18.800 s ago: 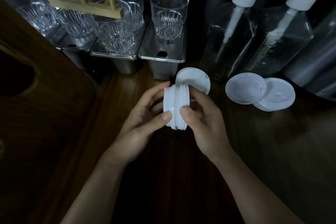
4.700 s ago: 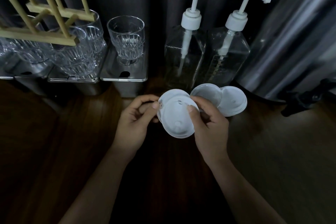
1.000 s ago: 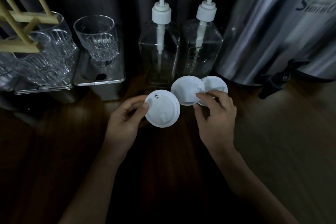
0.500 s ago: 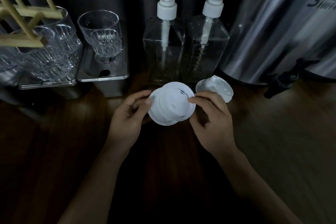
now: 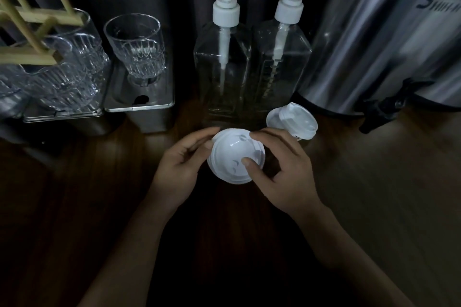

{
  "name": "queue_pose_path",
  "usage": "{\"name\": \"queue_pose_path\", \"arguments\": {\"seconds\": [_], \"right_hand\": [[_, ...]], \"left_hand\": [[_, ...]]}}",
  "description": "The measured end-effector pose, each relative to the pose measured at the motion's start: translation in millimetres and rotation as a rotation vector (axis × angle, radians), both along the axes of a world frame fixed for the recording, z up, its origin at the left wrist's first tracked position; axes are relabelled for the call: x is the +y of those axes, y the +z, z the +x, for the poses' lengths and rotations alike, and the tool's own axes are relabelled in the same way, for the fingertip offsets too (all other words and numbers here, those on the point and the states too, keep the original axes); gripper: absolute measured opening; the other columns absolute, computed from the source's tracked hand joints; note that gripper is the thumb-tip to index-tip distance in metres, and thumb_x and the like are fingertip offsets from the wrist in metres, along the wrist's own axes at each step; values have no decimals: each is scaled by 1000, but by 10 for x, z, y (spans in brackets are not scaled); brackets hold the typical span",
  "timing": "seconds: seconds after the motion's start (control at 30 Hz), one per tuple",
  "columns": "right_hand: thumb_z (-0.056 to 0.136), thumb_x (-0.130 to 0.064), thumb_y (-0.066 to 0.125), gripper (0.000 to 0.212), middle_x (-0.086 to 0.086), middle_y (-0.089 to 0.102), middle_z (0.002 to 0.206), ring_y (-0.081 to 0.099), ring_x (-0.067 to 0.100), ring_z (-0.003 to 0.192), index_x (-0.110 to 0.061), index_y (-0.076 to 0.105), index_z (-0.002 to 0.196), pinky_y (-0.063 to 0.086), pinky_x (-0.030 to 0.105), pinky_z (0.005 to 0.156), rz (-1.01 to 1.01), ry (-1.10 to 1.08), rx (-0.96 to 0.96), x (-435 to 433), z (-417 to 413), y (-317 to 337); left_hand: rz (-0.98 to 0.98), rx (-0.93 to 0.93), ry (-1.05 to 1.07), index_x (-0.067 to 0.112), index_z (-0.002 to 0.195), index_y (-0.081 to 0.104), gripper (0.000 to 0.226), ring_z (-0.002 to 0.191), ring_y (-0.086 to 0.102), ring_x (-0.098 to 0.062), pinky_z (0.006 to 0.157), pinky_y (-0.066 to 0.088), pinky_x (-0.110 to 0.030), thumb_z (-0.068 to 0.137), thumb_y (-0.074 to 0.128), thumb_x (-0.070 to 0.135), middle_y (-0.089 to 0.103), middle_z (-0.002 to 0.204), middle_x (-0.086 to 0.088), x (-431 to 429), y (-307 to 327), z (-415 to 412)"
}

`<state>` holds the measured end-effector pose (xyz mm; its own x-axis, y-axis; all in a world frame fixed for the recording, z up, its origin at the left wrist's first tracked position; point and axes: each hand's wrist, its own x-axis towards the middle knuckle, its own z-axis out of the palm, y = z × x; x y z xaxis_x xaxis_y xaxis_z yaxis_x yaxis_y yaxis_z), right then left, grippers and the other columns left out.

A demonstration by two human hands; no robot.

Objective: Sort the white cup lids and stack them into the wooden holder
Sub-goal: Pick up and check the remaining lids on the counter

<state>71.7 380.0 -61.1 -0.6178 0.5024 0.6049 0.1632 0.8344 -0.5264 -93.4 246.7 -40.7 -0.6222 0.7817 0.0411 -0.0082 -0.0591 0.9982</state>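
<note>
Head view: at centre frame the left hand (image 5: pixel 179 167) and right hand (image 5: pixel 282 172) both clamp the held lids (image 5: pixel 235 157) by the rim, probably to nest them squarely. A loose lid (image 5: pixel 296 119) lies just to their upper right. The wooden holder (image 5: pixel 27 32), upper left, is cropped by the frame edge. How many lids are held is unclear.

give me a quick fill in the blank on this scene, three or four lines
1. The left hand and right hand both grip the ____ lids.
2. A loose lid lies on the table nearest the ____ hand.
3. Behind the hands stand ____ pump bottles.
4. The wooden holder is at the far ____ of the view.

Missing words: white; right; two; left.
</note>
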Motion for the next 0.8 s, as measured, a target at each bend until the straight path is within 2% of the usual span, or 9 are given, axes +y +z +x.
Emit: {"name": "queue_pose_path", "arguments": {"seconds": [0.17,0.33,0.4,0.5,0.6,0.7,0.8], "right_hand": [[89,-30,80,52,-6,65,130,61,9,119,-18,62,136,54,33,98,-110,-16,-45,-22,-25,0],[88,-43,79,60,-18,65,125,63,1,114,-28,57,142,54,21,91,-322,-37,-74,-23,-40,37],[87,-43,80,55,-18,69,118,66,1,109,-26,63,137,53,16,87,-350,-43,-49,-14,-48,34],[86,-32,85,38,-12,75,107,70,5,96,-18,73,120,57,24,79,-366,-66,17,15,-44,18],[85,-25,87,32,-10,76,102,71,8,92,-15,76,114,57,26,77,-362,-66,37,28,-49,10],[86,-24,86,31,-10,76,103,72,9,93,-14,76,114,58,29,78,-363,-59,49,42,-57,2],[89,-26,82,28,-10,77,102,73,9,94,-13,76,113,59,31,79,-387,-69,64,60,-54,-14]], "left_hand": [[7,15,-44,23,120,71,30,113,70,-1,91,51,-14,103,54,4,77,120,12,-8,-2,1],[4,-9,-80,18,123,69,30,114,70,-5,91,52,-16,102,53,3,77,121,8,-31,9,-8],[-11,-10,-108,21,122,70,30,114,70,-5,91,52,-16,102,53,4,77,120,9,-35,17,-2],[-23,7,-134,22,122,71,27,116,69,-3,90,52,-14,102,53,15,77,121,11,-33,29,26],[-11,-16,-136,20,122,71,34,116,70,-6,89,53,-14,92,59,29,78,119,10,-28,20,45],[-18,-15,-146,17,125,69,37,118,71,-11,91,54,-19,89,64,24,78,121,3,-17,-29,21],[-26,-7,-168,20,125,68,36,118,70,-8,92,53,-18,89,65,21,77,122,4,-21,-39,-5]]}}
